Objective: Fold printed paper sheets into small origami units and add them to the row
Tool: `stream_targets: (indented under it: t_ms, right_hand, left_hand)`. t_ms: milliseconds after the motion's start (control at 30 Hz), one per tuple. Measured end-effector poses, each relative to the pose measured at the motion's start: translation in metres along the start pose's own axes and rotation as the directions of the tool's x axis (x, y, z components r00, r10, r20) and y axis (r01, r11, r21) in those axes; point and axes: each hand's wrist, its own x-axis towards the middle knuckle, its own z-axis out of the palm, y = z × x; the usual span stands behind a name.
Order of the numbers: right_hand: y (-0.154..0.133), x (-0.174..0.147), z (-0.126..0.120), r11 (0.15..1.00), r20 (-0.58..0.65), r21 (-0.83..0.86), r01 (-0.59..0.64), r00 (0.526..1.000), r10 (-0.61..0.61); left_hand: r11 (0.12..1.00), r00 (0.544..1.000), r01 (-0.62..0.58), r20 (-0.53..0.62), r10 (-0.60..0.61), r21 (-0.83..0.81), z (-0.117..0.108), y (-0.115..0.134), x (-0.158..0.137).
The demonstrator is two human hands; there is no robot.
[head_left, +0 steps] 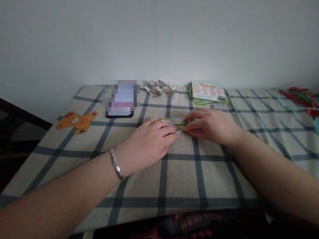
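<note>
A small folded piece of printed paper (178, 120), green and white, lies on the checked tablecloth between my hands. My left hand (147, 141), with a silver bangle at the wrist, rests over its left part, fingers stretched out and laid on it. At the right end, my right hand (211, 126) pinches the paper's edge between thumb and fingers. Fingertips hide much of the paper, so its exact folds cannot be made out. Behind it stand several folded paper pieces (159, 89) with similar print. A stack of flat printed cards (208, 93) lies to their right.
A phone (121, 101) with a blurred screen lies at the back left. An orange bear cutout (77, 122) is on the checked tablecloth (139, 186). Red and green strips (302, 99) sit at the far right. The white wall (159, 39) borders the table's back edge.
</note>
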Motion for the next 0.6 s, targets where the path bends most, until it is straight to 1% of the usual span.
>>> stream_targets:
  t_ms: [233, 433, 600]
  right_hand:
    - [0.0013, -0.0007, -0.0040, 0.998, 0.012, -0.045, -0.047, 0.999, 0.047]
    - [0.0039, -0.0030, -0.0048, 0.991, -0.007, -0.111, -0.070, 0.998, 0.069]
    - [0.0059, -0.0036, -0.0034, 0.989, -0.004, -0.128, -0.074, 0.997, 0.074]
  left_hand:
    - [1.000, 1.000, 0.006, -0.006, -0.006, -0.001, 0.0000, -0.0002, 0.0000]
    - [1.000, 0.999, -0.013, -0.036, 0.013, -0.003, 0.0009, -0.0024, 0.0004]
    - [1.000, 0.999, -0.011, -0.039, 0.011, -0.014, -0.0010, -0.0019, 0.0001]
